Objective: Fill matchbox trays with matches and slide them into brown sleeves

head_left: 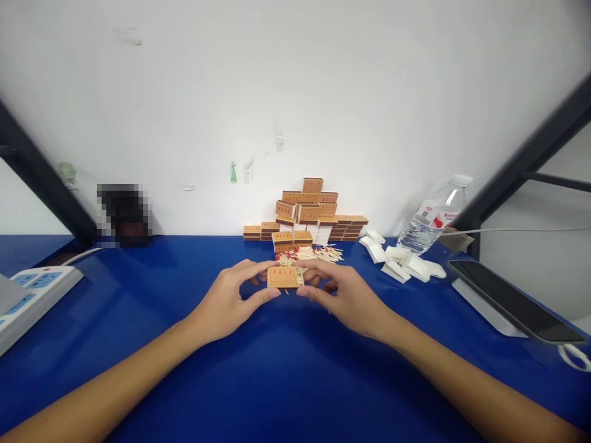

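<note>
Between both hands, just above the blue table [295,369], is a tan matchbox [283,278] with red print on its top. My left hand [237,292] grips its left end between thumb and fingers. At the other end, my right hand [335,289] pinches the box with thumb and forefinger. The white inner tray [300,275] sticks out a little on the right, with what look like pale matchsticks in it. Behind the box lies a loose heap of red-tipped matches [323,253]. Stacked matchboxes [309,212] rise against the wall beyond the heap.
Several white empty matchbox trays [392,258] lie right of the matches. A clear water bottle [434,215] leans near the wall. At the right, a phone [514,301] rests on a stand with a cable. On the left is a white power strip [41,301].
</note>
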Available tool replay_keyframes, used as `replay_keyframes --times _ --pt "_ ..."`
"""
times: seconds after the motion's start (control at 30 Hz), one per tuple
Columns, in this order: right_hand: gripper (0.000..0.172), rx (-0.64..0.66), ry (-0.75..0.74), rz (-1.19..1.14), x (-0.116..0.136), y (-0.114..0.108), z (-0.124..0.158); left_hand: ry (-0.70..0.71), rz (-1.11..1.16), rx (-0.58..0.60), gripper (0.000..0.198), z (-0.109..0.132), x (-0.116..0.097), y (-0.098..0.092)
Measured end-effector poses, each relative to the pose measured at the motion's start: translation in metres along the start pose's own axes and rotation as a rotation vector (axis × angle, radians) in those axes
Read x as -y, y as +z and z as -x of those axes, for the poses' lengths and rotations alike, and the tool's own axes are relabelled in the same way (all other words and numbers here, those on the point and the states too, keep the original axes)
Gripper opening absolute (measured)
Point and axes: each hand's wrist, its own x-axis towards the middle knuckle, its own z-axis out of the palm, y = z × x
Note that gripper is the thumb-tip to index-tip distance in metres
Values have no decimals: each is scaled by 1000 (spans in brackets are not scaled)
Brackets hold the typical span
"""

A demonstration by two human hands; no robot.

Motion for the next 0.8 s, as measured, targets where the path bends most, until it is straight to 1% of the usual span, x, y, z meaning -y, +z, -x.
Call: replay_keyframes --times 0.07,0.2,0.3,0.4,0.5,0.57,0.63,0.73,0.8 --pt "53 62 0 -14 5 8 4 -17 21 11 45 0 1 1" --pt "74 62 23 -35 13 24 14 -60 23 -90 43 -1 5 2" --pt "84 119 13 -85 18 31 22 -64 21 -100 45 -1 5 2" --pt "86 157 13 -116 20 33 25 -66 28 -73 47 0 2 2" --pt "85 122 2 -68 15 30 23 -68 -17 -83 46 -4 3 -3" --pt "84 67 -29 2 8 27 18 -85 -90 -129 46 -11 13 -11" --pt "80 17 -71 95 1 24 14 -128 -158 -209 45 -21 31 -23" --pt "69 -30 -123 241 -6 19 9 -194 -311 -228 46 -41 63 -39" --pt "61 -62 -147 323 -8 16 7 -221 -360 -229 47 -54 80 -46"
